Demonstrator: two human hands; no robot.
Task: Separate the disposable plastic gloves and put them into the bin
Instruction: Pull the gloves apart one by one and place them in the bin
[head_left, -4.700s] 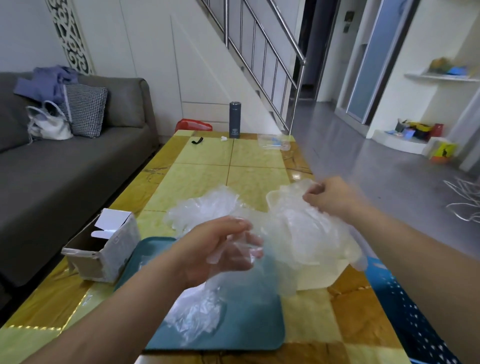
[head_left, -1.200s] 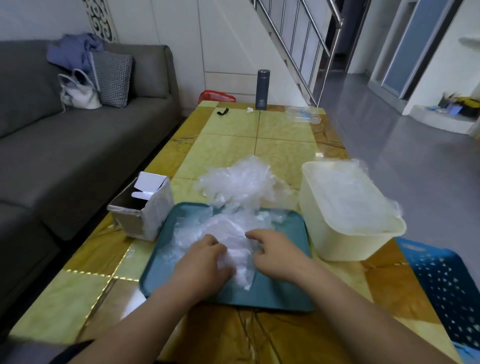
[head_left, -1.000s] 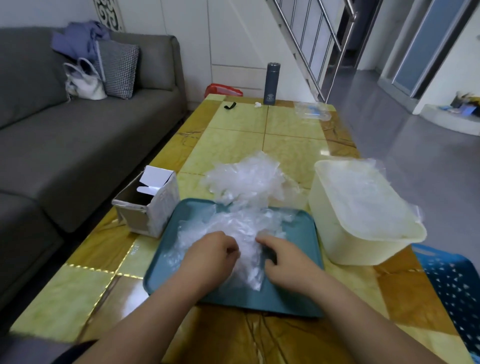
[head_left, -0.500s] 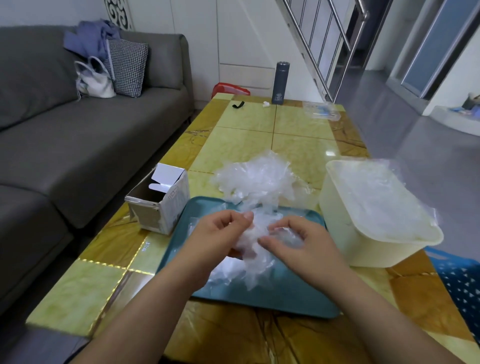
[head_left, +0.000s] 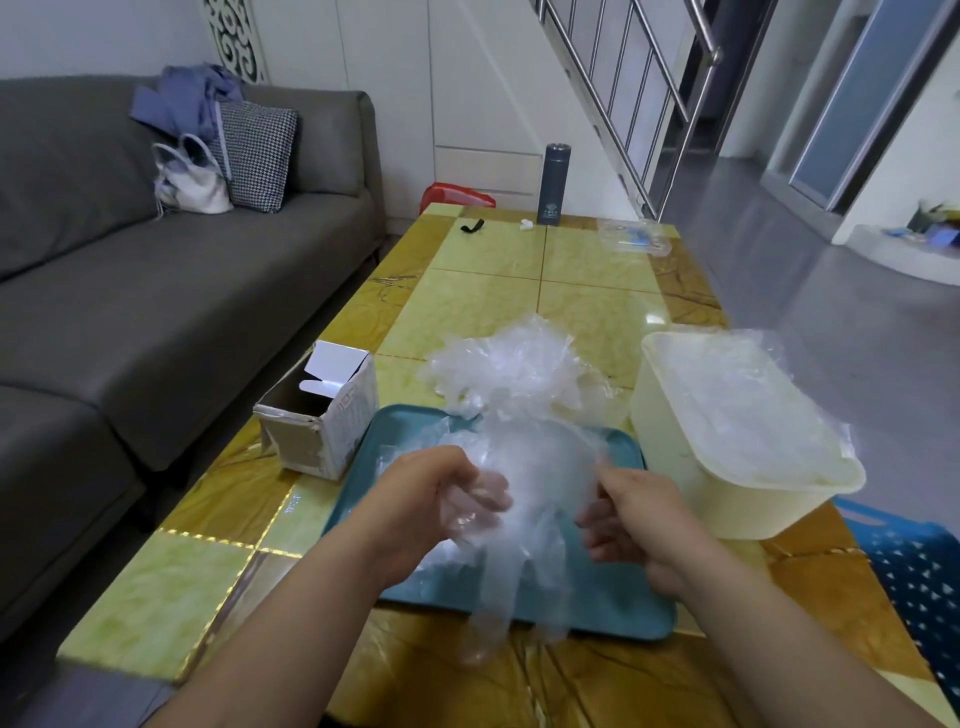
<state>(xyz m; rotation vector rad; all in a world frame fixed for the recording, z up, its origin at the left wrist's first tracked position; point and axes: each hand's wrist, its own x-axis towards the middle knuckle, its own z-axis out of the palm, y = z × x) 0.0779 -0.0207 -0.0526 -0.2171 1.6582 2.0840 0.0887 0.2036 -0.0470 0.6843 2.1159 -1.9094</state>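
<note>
A clear plastic glove (head_left: 540, 499) hangs stretched between my two hands above the teal tray (head_left: 613, 603), its fingers dangling down past the tray's near edge. My left hand (head_left: 431, 499) grips the glove's left side, and my right hand (head_left: 634, 514) pinches its right side. A loose heap of more clear gloves (head_left: 509, 369) lies at the tray's far edge and spills onto the table. The cream plastic bin (head_left: 691, 462) stands to the right of the tray, with clear gloves inside it and some draped over its rim.
An open cardboard box (head_left: 322, 421) sits left of the tray. At the table's far end stand a dark flask (head_left: 557, 191), a small black item (head_left: 471, 225) and a clear packet (head_left: 634, 240). A grey sofa (head_left: 156, 291) runs along the left; a blue basket (head_left: 914, 577) sits low right.
My hands lifted a glove off the pile on the tray and drew apart, spreading it out between them. The camera view shifted slightly left.
</note>
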